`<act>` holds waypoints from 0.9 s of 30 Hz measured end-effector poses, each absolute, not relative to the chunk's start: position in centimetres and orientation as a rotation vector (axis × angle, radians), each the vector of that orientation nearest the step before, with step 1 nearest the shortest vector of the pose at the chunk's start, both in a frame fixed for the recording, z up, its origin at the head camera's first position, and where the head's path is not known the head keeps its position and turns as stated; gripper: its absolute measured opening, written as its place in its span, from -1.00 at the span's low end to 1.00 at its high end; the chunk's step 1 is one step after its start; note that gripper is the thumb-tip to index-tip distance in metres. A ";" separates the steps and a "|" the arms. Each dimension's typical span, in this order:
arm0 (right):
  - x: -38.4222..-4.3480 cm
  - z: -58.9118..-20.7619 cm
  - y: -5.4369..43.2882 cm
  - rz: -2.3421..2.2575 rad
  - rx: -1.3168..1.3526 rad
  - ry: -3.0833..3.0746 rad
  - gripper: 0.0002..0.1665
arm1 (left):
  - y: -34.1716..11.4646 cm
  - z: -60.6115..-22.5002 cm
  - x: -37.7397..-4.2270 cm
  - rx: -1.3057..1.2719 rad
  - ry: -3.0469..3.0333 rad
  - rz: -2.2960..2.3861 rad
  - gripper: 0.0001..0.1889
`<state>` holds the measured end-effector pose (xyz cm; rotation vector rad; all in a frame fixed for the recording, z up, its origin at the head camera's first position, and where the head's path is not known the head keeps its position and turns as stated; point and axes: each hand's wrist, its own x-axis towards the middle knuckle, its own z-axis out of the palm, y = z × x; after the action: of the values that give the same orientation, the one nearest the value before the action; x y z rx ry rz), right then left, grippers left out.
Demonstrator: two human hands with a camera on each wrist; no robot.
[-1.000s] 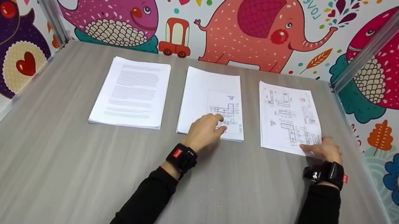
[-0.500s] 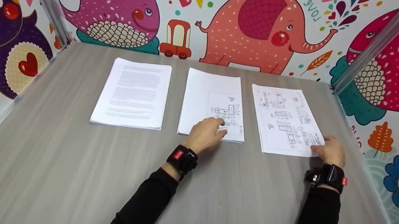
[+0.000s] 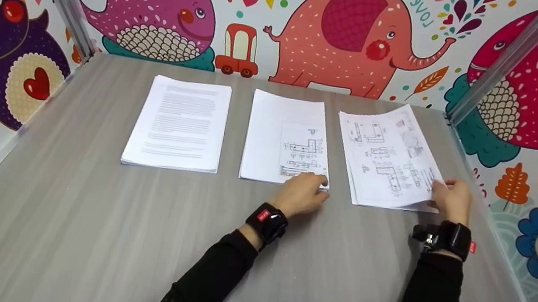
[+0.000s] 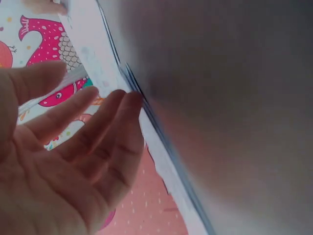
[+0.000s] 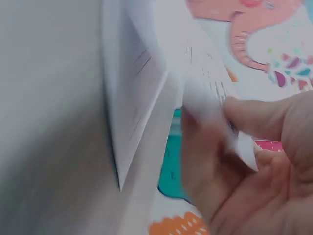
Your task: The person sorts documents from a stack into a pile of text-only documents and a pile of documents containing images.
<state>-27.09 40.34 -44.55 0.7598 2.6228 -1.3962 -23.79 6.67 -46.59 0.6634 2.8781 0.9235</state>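
Note:
Between its thumb and fingers my right hand [image 3: 453, 200] pinches the lower right corner of a printed sheet [image 3: 384, 154] with line drawings, on the right-hand stack. That corner is lifted and bent in the right wrist view, where paper [image 5: 244, 149] shows between thumb and fingers; another sheet [image 5: 132, 93] lies apart below. The number of sheets held cannot be told. My left hand [image 3: 300, 195] is at the near right corner of the middle paper stack [image 3: 272, 130], its fingers [image 4: 115, 142] extended and gently bent, tips at the stack's edge, holding nothing.
A left-hand stack [image 3: 178, 125] of text pages lies squared on the grey wood-grain table [image 3: 94, 232]. Cartoon-printed walls [image 3: 348, 36] enclose the back and sides, with metal posts [image 3: 507, 63] at the corners.
The drawing sheet has turned, and its right side has risen from the stack. My left hand has slid right and nearer along the middle stack; the right hand has moved slightly right.

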 end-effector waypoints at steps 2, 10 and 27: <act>-27.2 -44.3 40.5 -1.599 0.759 2.486 -0.38 | 7.3 -46.7 -23.8 0.675 2.839 0.952 -0.68; -27.0 -43.2 41.2 -2.100 0.884 2.003 -0.33 | 9.5 -46.5 -24.4 0.563 2.636 1.138 -0.55; -26.6 -44.8 41.5 -1.073 0.668 2.650 -0.38 | 12.8 -46.6 -25.4 0.244 2.266 1.576 -0.57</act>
<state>-26.63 41.48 -44.85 0.6679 2.6501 -1.0731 -25.41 12.76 -46.59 0.2438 2.2662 1.5762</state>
